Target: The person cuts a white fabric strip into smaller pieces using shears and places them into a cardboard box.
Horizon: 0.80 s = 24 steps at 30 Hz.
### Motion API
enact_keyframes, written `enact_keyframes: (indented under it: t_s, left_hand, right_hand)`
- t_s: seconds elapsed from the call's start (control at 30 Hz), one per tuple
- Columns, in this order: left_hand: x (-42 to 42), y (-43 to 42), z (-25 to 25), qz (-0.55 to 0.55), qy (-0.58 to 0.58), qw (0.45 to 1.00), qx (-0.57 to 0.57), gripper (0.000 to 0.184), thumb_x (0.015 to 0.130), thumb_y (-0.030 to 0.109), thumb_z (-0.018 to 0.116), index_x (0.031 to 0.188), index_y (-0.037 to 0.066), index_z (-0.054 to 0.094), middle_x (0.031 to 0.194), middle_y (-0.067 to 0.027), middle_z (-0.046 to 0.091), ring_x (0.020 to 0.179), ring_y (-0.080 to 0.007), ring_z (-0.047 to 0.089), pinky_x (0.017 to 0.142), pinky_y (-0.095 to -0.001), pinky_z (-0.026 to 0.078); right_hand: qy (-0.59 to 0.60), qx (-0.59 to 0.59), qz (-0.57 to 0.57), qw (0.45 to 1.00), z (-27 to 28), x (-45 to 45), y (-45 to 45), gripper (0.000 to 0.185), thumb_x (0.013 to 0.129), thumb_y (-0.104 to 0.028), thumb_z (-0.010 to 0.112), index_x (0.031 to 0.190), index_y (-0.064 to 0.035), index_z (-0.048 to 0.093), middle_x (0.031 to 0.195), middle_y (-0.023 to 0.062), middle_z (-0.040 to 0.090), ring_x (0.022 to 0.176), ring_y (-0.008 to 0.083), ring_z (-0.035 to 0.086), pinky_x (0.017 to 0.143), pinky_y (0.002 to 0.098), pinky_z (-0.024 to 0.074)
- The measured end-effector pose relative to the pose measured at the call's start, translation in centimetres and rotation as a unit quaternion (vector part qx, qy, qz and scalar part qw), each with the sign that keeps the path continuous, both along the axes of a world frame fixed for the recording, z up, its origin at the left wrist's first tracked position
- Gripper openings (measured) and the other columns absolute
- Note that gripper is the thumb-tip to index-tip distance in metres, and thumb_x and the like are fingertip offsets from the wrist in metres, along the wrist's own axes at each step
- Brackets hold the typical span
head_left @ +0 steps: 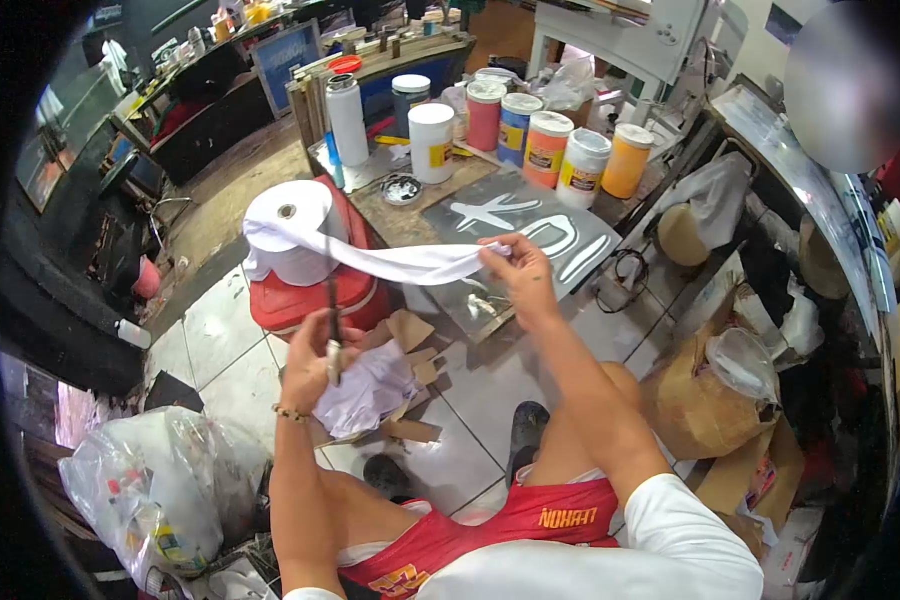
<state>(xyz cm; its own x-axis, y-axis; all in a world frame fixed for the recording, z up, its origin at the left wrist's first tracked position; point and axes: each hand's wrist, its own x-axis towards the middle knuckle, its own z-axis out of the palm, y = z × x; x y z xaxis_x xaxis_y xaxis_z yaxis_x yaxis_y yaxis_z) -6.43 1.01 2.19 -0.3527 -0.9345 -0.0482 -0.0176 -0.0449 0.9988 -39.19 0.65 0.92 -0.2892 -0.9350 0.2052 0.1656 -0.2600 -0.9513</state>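
Observation:
A large roll of white fabric strip sits on a red box. From it a loose length of white strip stretches right to my right hand, whose fingers are closed on its end. My left hand is closed round the handle of a knife. Its narrow dark blade points up and crosses the strip near the roll in this view; I cannot tell whether it touches. Crumpled white cloth lies in an opened cardboard box below my left hand.
A dark board with white painted letters lies on the low table beyond my right hand. Several paint jars and a white bottle stand behind it. A stuffed plastic bag is at left, a brown sack at right.

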Motion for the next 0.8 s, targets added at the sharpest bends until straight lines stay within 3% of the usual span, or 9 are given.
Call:
enact_keyframes:
  t_s: [0.1, 0.13, 0.2, 0.3, 0.43, 0.53, 0.67, 0.73, 0.8]
  left_hand:
    - [-2.6, 1.7, -1.3, -0.147, 0.081, 0.985, 0.031, 0.074, 0.07, 0.002, 0.081, 0.134, 0.001, 0.042, 0.122, -0.0159, 0.063, 0.113, -0.0218, 0.059, 0.094, -0.0335, 0.049]
    - [-3.5, 2.1, -0.6, -0.209, 0.018, 0.977, 0.036, 0.079, 0.072, 0.007, 0.082, 0.137, 0.002, 0.038, 0.128, -0.0157, 0.06, 0.117, -0.0211, 0.057, 0.098, -0.034, 0.047]
    - [-5.4, 3.4, -2.5, -0.274, 0.082, 0.947, 0.149, 0.082, 0.074, 0.012, 0.082, 0.14, 0.002, 0.035, 0.131, -0.0148, 0.057, 0.117, -0.0197, 0.056, 0.097, -0.0332, 0.046]
    - [-7.7, 5.1, -4.1, -0.318, 0.09, 0.93, 0.158, 0.075, 0.076, 0.018, 0.083, 0.134, 0.003, 0.039, 0.131, -0.0153, 0.057, 0.12, -0.0209, 0.054, 0.098, -0.0329, 0.046]
    - [-8.5, 5.0, -4.4, -0.279, 0.077, 0.946, 0.146, 0.083, 0.074, 0.028, 0.086, 0.137, 0.004, 0.036, 0.134, -0.0159, 0.055, 0.126, -0.0229, 0.052, 0.098, -0.0322, 0.047]
    - [-8.3, 3.9, -4.8, -0.234, 0.124, 0.952, 0.154, 0.085, 0.074, 0.026, 0.085, 0.14, 0.004, 0.035, 0.135, -0.0158, 0.054, 0.124, -0.0216, 0.052, 0.095, -0.0306, 0.05]
    - [-7.6, 2.8, -4.1, -0.217, 0.082, 0.97, 0.069, 0.079, 0.076, 0.023, 0.083, 0.138, 0.002, 0.039, 0.136, -0.0162, 0.053, 0.121, -0.0215, 0.054, 0.094, -0.0327, 0.051]
    - [-7.4, 2.6, -3.7, -0.214, 0.089, 0.97, 0.071, 0.074, 0.077, 0.017, 0.08, 0.137, 0.001, 0.04, 0.135, -0.0157, 0.054, 0.12, -0.0203, 0.055, 0.091, -0.033, 0.053]
    - [-7.3, 2.5, -3.7, -0.199, 0.077, 0.972, 0.095, 0.076, 0.072, 0.007, 0.078, 0.137, -0.002, 0.041, 0.127, -0.0103, 0.056, 0.115, -0.0172, 0.056, 0.093, -0.0299, 0.048]
  right_hand:
    - [-0.022, -0.02, 0.005, 1.0, 1.9, -0.7, 0.4, 0.011, 0.09, -0.009, 0.067, 0.1, -0.0084, 0.064, 0.106, 0.0048, 0.069, 0.086, 0.007, 0.06, 0.069, 0.0221, 0.0508]
    - [-0.022, -0.018, 0.009, 1.0, 2.2, -1.0, 0.5, 0.011, 0.09, -0.009, 0.067, 0.1, -0.0084, 0.064, 0.106, 0.0048, 0.069, 0.086, 0.007, 0.06, 0.069, 0.0221, 0.0508]
    - [0.016, -0.011, -0.007, 1.0, 2.5, -1.5, 0.7, 0.011, 0.09, -0.008, 0.066, 0.101, -0.008, 0.063, 0.109, 0.0061, 0.069, 0.087, 0.0073, 0.06, 0.07, 0.0227, 0.0511]
    - [0.021, -0.034, -0.001, 0.999, 2.7, -1.8, 0.9, 0.011, 0.09, -0.002, 0.062, 0.1, -0.0061, 0.061, 0.111, 0.0103, 0.068, 0.092, 0.0102, 0.062, 0.074, 0.0245, 0.052]
    - [0.011, -0.061, 0.025, 0.998, 3.4, -1.7, 1.6, 0.016, 0.085, 0.009, 0.06, 0.096, -0.0027, 0.061, 0.109, 0.0146, 0.067, 0.097, 0.0142, 0.062, 0.083, 0.0261, 0.0518]
    - [0.042, -0.087, 0.064, 0.993, 3.5, -2.0, 1.9, 0.018, 0.081, 0.012, 0.06, 0.093, -0.0019, 0.061, 0.109, 0.0144, 0.067, 0.098, 0.0153, 0.062, 0.087, 0.0278, 0.0508]
    - [0.084, -0.086, 0.131, 0.984, 3.6, -2.1, 2.3, 0.018, 0.077, 0.011, 0.062, 0.089, -0.0016, 0.062, 0.104, 0.0125, 0.067, 0.097, 0.0157, 0.062, 0.089, 0.0296, 0.0491]
    - [0.082, -0.089, 0.141, 0.983, 3.7, -2.1, 2.5, 0.016, 0.077, 0.007, 0.064, 0.09, -0.0018, 0.062, 0.102, 0.0118, 0.067, 0.096, 0.015, 0.061, 0.087, 0.0285, 0.0488]
    - [0.081, -0.091, 0.152, 0.981, 3.5, -2.4, 2.4, 0.015, 0.077, 0.002, 0.066, 0.091, -0.002, 0.063, 0.101, 0.011, 0.067, 0.094, 0.0143, 0.061, 0.085, 0.0274, 0.0485]
